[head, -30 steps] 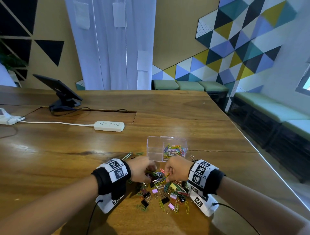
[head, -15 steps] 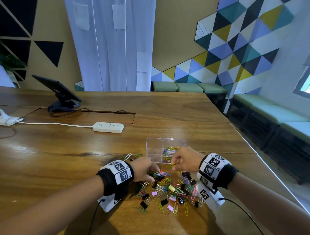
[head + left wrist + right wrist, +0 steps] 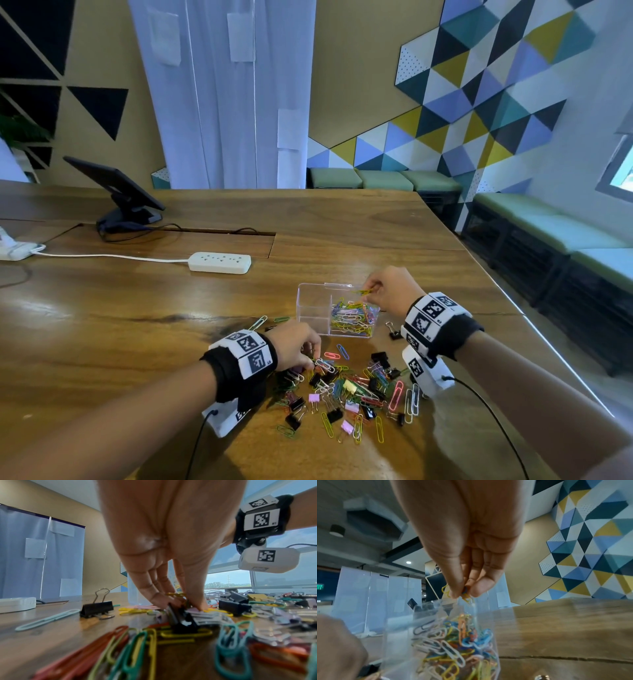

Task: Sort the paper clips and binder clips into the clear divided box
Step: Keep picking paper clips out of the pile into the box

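Note:
The clear divided box stands on the wooden table; its right compartment holds many coloured paper clips, and its left compartment looks bare. My right hand hovers over the right compartment's far rim and pinches a few yellow paper clips between thumb and fingers. My left hand is down at the left edge of the mixed pile of clips. In the left wrist view its thumb and fingertips pinch a black binder clip that lies on the table.
A lone black binder clip lies right of the box, and loose paper clips left of it. A white power strip and a tablet on a stand sit further back. The table edge runs along the right.
My right hand rose from the pile and moved forward over the box's right compartment, carrying paper clips. My left hand stayed at the pile's left edge.

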The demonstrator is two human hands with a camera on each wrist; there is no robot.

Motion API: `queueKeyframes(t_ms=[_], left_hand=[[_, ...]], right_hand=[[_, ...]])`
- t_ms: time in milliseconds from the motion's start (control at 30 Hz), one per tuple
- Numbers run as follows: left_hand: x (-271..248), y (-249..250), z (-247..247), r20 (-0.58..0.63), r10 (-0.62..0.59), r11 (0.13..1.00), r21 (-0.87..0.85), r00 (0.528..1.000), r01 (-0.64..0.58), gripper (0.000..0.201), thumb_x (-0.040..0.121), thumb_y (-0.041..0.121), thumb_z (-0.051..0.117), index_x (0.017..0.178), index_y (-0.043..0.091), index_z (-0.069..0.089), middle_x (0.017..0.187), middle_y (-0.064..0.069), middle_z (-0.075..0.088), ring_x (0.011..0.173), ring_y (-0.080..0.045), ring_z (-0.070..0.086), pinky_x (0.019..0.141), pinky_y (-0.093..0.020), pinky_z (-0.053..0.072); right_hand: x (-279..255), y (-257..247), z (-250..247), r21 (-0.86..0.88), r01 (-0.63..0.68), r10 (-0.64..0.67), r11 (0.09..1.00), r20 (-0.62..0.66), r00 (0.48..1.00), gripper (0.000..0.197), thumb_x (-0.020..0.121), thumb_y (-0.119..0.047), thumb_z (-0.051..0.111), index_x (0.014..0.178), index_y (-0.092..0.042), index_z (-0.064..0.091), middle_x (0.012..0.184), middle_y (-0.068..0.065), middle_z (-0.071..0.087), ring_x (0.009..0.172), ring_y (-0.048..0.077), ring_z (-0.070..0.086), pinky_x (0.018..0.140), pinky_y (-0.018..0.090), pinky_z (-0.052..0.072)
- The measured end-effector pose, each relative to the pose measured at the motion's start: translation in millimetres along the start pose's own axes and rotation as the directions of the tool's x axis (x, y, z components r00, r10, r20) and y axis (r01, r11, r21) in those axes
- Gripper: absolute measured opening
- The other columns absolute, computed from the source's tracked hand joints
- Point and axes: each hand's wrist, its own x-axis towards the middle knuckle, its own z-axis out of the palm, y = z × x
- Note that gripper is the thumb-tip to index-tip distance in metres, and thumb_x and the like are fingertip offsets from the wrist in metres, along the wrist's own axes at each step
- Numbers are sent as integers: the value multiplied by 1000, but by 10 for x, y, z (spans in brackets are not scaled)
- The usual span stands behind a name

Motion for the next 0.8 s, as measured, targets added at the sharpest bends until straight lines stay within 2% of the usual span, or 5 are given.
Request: queueKeyframes(t_ms=[133, 400, 567, 633, 800], left_hand=[[-9, -3, -8, -27, -3, 1000, -4, 1000, 3, 19, 83, 20, 68, 100, 11, 69, 100, -5, 69, 83, -7, 53, 79, -22, 44], [12, -49, -5, -46, -12, 992, -127, 999, 6, 20, 83, 17, 70, 100, 8, 70, 98, -7, 71, 60, 3, 52, 60, -9, 42], [26, -114, 15, -52, -17, 993, -118, 999, 11, 21, 81, 22, 72, 100, 13, 69, 97, -6, 69, 78, -9, 56, 70, -21, 46], [35, -132, 18, -65, -22, 989, -149, 998, 12, 22, 80, 24, 72, 99, 15, 70, 88, -3, 66, 76, -10, 57, 65, -19, 45], [56, -115, -44, -163, -40, 964, -266, 986, -5, 22, 75, 24, 77, 95, 15, 73, 73, 6, 61, 64, -6, 55, 58, -12, 42]], right_hand=[[58, -33, 37, -54, -15, 17, 998, 26, 1000, 12, 83, -19, 68, 93, -13, 69, 68, -10, 56, 68, 7, 54, 68, 17, 43], [7, -61, 81, 46, 68, -71, 997, 66, 995, 12, 84, -8, 64, 89, -15, 73, 95, -1, 71, 76, 2, 60, 63, 3, 41], [-34, -34, 30, 32, 96, -97, 995, 26, 995, 34, 86, 4, 46, 88, -15, 74, 103, -1, 70, 75, 0, 60, 67, 4, 41], [-42, 1, 76, -23, 121, -118, 992, 118, 986, 36, 87, 2, 45, 89, -20, 74, 107, -1, 69, 66, -3, 61, 64, 9, 49], [-45, 69, 135, -110, 132, -109, 985, 194, 975, 38, 86, -3, 43, 92, -26, 73, 103, 6, 70, 96, 25, 67, 91, 37, 52]])
